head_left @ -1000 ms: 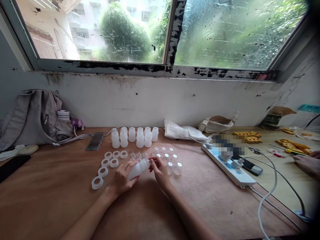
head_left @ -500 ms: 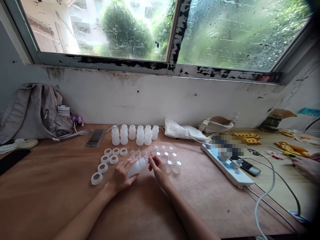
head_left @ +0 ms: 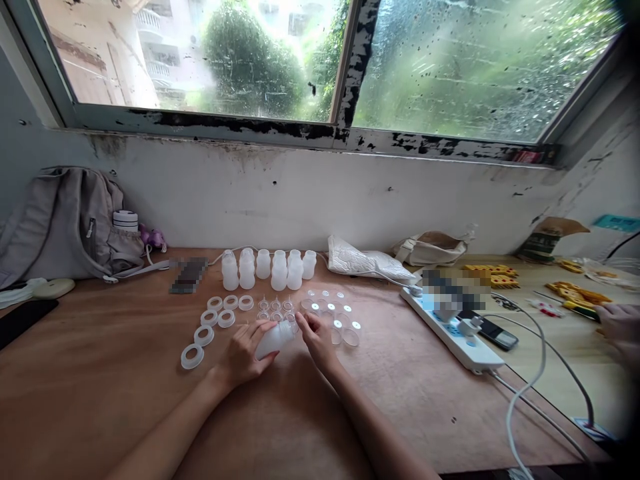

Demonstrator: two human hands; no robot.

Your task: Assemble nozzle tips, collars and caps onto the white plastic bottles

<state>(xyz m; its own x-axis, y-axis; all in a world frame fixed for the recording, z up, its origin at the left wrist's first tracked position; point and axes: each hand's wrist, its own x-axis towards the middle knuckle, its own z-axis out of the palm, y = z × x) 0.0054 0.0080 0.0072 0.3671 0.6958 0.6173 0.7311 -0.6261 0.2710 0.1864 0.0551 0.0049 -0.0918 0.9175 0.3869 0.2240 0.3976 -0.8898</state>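
Observation:
A translucent white bottle (head_left: 273, 340) lies tilted in my left hand (head_left: 246, 350), whose fingers wrap round its body. Its neck points up and right toward my right hand (head_left: 315, 337). The fingers of my right hand are pinched at a small clear piece at the bottle's mouth; its shape is hard to make out. Clear nipple-shaped pieces (head_left: 275, 305) stand just behind the bottle. To the left lie several translucent rings (head_left: 192, 357); to the right are several clear round discs (head_left: 351, 338). Several more white bottles (head_left: 247, 270) stand in rows near the wall.
A power strip (head_left: 450, 330) with white cables lies at the right, beside a phone (head_left: 495, 331). Along the back are a grey backpack (head_left: 70, 220), a white plastic package (head_left: 367, 262) and a beige pouch (head_left: 433, 248). Another person's hand (head_left: 620, 330) is near yellow parts (head_left: 577, 293) at far right.
The other person's hand at the far right has moved, and a yellow-handled tool shows more clearly beside it. My hands have barely moved, still at the bottle and its mouth.

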